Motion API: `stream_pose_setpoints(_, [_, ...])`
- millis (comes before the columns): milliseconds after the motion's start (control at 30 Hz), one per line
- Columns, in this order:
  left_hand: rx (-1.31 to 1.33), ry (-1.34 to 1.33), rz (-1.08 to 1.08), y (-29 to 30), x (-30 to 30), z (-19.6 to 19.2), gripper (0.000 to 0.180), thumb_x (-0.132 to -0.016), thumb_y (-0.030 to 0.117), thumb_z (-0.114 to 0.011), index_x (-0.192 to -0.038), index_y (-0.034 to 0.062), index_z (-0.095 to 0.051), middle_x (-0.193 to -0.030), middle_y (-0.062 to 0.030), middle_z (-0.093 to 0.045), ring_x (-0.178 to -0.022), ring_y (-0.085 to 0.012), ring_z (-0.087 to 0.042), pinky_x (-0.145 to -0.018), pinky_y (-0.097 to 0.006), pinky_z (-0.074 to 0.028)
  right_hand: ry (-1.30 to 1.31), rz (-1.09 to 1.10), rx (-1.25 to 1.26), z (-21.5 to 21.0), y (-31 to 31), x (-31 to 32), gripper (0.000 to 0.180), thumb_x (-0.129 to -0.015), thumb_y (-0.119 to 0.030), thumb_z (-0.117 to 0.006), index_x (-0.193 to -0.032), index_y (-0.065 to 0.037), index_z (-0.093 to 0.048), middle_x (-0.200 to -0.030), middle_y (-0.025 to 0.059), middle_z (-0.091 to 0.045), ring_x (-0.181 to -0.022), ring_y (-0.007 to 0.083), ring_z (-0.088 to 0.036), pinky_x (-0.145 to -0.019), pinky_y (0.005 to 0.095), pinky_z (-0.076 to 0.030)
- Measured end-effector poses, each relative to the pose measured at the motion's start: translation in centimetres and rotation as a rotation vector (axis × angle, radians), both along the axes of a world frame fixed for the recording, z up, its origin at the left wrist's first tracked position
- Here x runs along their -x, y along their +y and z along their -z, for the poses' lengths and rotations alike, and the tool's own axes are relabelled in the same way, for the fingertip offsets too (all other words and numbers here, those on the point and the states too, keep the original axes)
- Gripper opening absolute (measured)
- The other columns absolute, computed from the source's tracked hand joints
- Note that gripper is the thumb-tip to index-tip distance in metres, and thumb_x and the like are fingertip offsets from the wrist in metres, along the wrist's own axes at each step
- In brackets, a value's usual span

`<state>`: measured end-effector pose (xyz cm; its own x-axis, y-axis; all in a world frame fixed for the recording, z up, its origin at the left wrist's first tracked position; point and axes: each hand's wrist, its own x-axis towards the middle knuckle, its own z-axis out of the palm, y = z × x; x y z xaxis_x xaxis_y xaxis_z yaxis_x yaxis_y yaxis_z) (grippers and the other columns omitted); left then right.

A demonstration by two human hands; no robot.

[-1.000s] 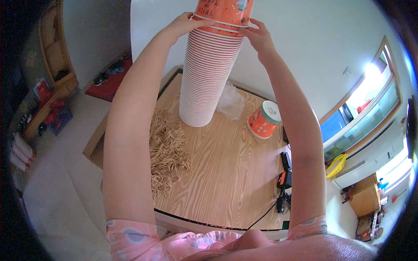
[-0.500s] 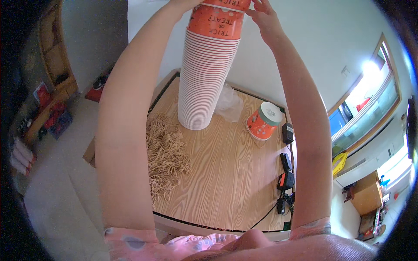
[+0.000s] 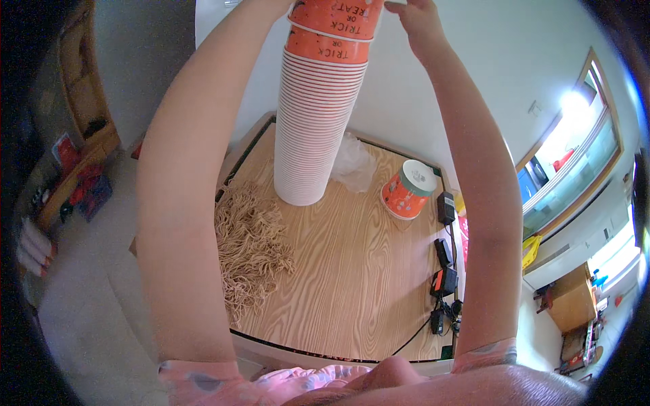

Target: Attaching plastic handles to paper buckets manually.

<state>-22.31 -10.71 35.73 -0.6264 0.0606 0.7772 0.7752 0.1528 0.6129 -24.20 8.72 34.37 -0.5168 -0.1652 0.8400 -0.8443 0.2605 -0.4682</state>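
Note:
A tall stack of nested paper cups stands bottom up on a wooden table, its white rims in a long column. Orange sides show on the top two cups. The uppermost cup sits partly over the one below and runs out of the frame. My left hand is beside its left side, with the fingers cut off by the upper edge. At its right side my right hand has a fingertip close to the cup wall and its fingers apart; whether it touches I cannot tell.
An orange and green cup stands upside down at the right. Tangled tan cord lies at the left. Behind the stack is a crumpled clear plastic bag. Black power adapters with cables line the table's right edge.
The uppermost cup has come down over the one below, covering more of it. My right hand has risen slightly relative to that cup, and my left arm has shifted a little left.

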Motion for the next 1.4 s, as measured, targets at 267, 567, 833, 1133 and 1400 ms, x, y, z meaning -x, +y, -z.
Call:
stream_pose_setpoints(267, [-0.054,0.195,-0.020,1.9,-4.1,-1.4,0.083,-0.076,0.023,-0.070,-0.140,0.0051,-0.021,-0.137,-0.0156,-0.037,-0.128,-0.0259,-0.035,-0.105,-0.041,-0.031,0.079,-0.219,0.150,-3.2,0.8,-5.1,0.076,-0.073,0.009,-0.045,-0.143,-0.004,-0.017,-0.147,0.0132,-0.020,-0.137,0.0267,-0.016,-0.110,0.0399,-0.020])
stream_pose_setpoints(567, [-0.582,-0.144,0.960,4.4,-7.4,8.9,0.072,-0.084,0.032,-0.059,-0.138,0.0029,-0.023,-0.134,-0.0056,-0.037,-0.124,-0.0185,-0.031,-0.098,-0.052,-0.028,-0.341,-0.772,0.664,6.4,8.5,-10.2,0.052,-0.083,-0.018,-0.059,-0.128,-0.003,-0.037,-0.126,0.0103,-0.043,-0.120,0.0236,-0.035,-0.101,0.0364,-0.030])
stream_pose_setpoints(833, [-0.587,-0.891,0.740,6.3,-21.1,31.9,0.054,-0.090,0.044,-0.047,-0.130,0.0075,-0.044,-0.121,-0.0033,-0.052,-0.112,-0.0148,-0.047,-0.098,-0.035,-0.035,-0.390,-0.157,0.737,28.5,10.0,-25.4,0.021,-0.077,-0.006,-0.060,-0.097,0.000,-0.059,-0.099,0.0074,-0.060,-0.089,0.0164,-0.058,-0.077,0.0293,-0.047])
stream_pose_setpoints(1133, [0.008,-0.982,0.356,4.8,-34.4,39.4,0.054,-0.095,0.041,-0.035,-0.135,0.0054,-0.035,-0.126,-0.0078,-0.048,-0.117,-0.0160,-0.045,-0.097,-0.033,-0.037,-0.131,0.191,0.317,33.5,9.5,-36.9,0.004,-0.076,-0.001,-0.062,-0.072,0.000,-0.061,-0.098,0.0161,-0.056,-0.095,0.0252,-0.054,-0.083,0.0358,-0.044])
stream_pose_setpoints(1400, [-0.237,-0.717,0.258,5.8,-32.6,43.3,0.039,-0.090,0.021,-0.049,-0.124,0.0015,-0.046,-0.115,-0.0114,-0.057,-0.104,-0.0182,-0.056,-0.086,-0.034,-0.046,-0.319,0.107,0.577,35.6,6.7,-36.9,0.018,-0.085,0.003,-0.051,-0.103,0.003,-0.053,-0.106,0.0147,-0.054,-0.100,0.0207,-0.052,-0.087,0.0325,-0.043])
